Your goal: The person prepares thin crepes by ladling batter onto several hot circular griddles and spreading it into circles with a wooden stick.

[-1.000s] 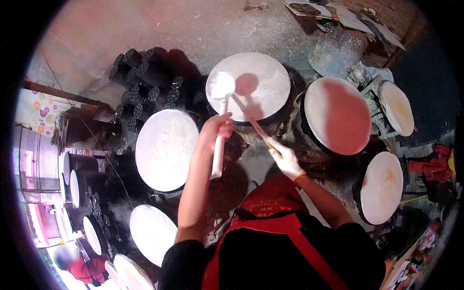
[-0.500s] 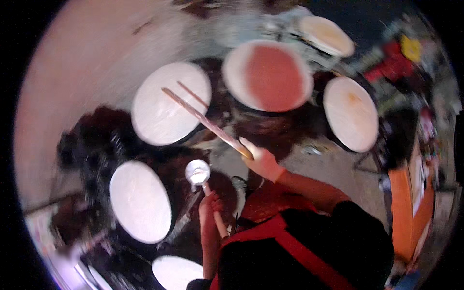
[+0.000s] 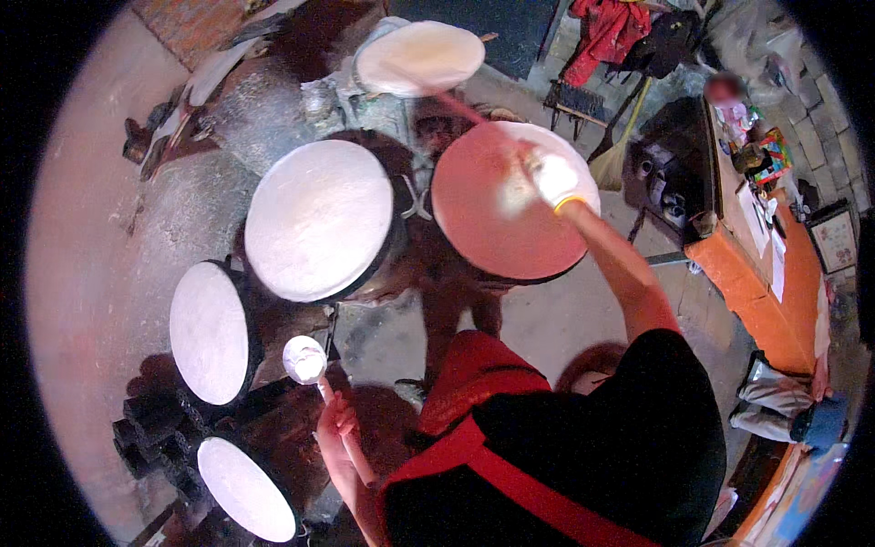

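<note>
Evidently, your left grip (image 3: 339,421) is wrapped round the handle of a ladle (image 3: 324,387), held low, left of your body, with pale contents in its bowl; if your wrist rolls while you watch the other side, these may spill. Your right grip (image 3: 553,180) lies over the red-shadowed round plate (image 3: 474,242); a hurried sweep could strike its surface or the far plate (image 3: 419,55). Motion blur hides the right fingers: you cannot tell whether they pinch the thin reddish streak (image 3: 456,105), probably a stick, nor whether they touch the plate. The ladle's fill and the streak's far end are likewise indistinct.
</note>
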The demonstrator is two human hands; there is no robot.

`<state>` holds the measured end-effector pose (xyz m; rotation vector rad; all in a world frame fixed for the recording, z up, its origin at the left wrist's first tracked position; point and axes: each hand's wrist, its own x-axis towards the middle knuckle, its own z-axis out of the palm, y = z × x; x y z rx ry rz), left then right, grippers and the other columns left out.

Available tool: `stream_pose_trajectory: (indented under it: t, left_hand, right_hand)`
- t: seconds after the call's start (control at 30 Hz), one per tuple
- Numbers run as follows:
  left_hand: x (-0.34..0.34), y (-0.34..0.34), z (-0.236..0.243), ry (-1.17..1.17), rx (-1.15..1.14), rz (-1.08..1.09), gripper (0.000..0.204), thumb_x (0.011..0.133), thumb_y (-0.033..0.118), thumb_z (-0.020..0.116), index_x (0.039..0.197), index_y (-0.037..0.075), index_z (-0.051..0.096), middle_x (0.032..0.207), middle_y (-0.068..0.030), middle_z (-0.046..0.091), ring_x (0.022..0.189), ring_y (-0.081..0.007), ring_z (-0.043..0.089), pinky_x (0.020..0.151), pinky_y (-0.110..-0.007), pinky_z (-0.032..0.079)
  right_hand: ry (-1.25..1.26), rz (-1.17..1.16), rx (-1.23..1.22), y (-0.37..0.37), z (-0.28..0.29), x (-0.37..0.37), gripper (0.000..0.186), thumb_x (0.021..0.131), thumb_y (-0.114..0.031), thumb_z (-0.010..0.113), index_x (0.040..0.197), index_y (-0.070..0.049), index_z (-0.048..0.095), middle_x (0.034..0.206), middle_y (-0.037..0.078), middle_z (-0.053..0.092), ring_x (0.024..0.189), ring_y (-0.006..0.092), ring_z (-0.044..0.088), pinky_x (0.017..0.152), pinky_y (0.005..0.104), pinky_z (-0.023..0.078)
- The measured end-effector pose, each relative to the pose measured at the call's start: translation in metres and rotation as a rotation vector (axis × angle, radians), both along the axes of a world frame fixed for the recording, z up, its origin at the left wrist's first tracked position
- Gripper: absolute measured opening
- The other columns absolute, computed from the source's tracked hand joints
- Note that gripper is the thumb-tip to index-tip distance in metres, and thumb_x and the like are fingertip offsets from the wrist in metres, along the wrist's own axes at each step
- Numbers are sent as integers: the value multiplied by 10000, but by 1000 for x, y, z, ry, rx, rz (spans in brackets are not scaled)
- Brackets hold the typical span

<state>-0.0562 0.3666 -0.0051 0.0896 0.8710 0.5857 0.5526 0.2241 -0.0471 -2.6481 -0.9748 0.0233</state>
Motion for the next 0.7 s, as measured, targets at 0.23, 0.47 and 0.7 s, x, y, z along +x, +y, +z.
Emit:
stream_pose_trajectory:
  t: [0.23,0.47,0.7]
  left_hand:
    - [101,-30,61,-249,-205,60,300,937,22,416,1236,2,430,715,-31,432,554,-98,393,419,-203,340]
    - [172,-27,81,-199,-120,9,285,938,30,422,1221,0,437,719,-29,433,544,-87,384,403,-191,327]
    - [202,-21,92,-58,9,-10,226,938,43,442,1154,-24,459,712,-19,429,523,-65,366,374,-165,302]
  right_hand:
    - [83,-252,-54,-52,2,115,316,850,-393,495,984,-152,651,929,185,645,892,387,605,760,466,478]
    - [277,-205,110,-21,5,139,424,810,-494,551,960,-117,674,923,187,652,896,368,617,773,439,478]
    - [309,-75,146,-14,31,131,437,720,-462,675,906,-66,674,851,153,666,787,274,633,721,371,483]
